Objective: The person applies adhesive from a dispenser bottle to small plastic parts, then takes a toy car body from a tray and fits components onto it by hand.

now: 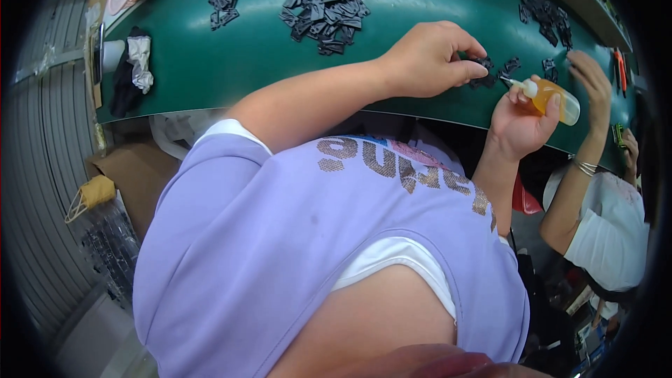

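My right hand (pixel 523 124) is wrapped round a squeeze bottle (pixel 555 101) of amber liquid with a pale nozzle. The bottle is tilted, its tip pointing left at small black plastic parts (pixel 509 68) on the green table. Just left of the tip, my left hand (pixel 435 59) reaches over another little group of black parts (pixel 483 78). Its thumb and forefinger are curved with a gap between their tips, and dark parts show by the fingertips. Whether the fingers touch one of them is hard to see.
A big heap of black parts (pixel 334 3) lies on the green table (pixel 406 3), with smaller piles at left (pixel 224 3) and right (pixel 546 17). At right, a co-worker's arm (pixel 595 91) reaches over the table near orange-handled tools (pixel 621 71). Dark cloth (pixel 128 84) lies at the left end.
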A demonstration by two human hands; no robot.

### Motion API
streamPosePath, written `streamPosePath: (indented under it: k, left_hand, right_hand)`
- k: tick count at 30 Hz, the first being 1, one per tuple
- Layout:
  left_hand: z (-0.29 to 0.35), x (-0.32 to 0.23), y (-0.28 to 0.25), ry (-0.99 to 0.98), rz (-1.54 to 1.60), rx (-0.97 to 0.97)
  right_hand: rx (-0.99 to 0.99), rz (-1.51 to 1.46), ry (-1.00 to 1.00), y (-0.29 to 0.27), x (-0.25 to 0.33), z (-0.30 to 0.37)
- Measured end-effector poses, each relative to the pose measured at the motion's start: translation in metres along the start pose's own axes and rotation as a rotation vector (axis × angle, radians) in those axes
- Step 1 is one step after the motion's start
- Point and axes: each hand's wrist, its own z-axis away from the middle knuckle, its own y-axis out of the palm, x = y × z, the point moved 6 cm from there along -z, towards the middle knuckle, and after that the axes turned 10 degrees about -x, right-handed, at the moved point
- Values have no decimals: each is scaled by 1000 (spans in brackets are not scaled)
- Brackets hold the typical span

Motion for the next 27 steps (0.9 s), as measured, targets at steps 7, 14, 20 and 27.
streamPosePath:
  k: [7, 14, 20, 27]
  left_hand:
    - [-22, -6, -88, 66, -988, -425]
    - [-33, 4, -107, -212, -1090, -234]
    - [-16, -26, -86, 234, -897, -344]
    - [11, 8, -8, -447, 98, 104]
  right_hand:
    - [22, 81, -72, -5, -1, 5]
    - [78, 102, -102, 7, 0, 8]
    - [79, 90, -126, 11, 1, 12]
    - [170, 155, -195, 18, 1, 19]
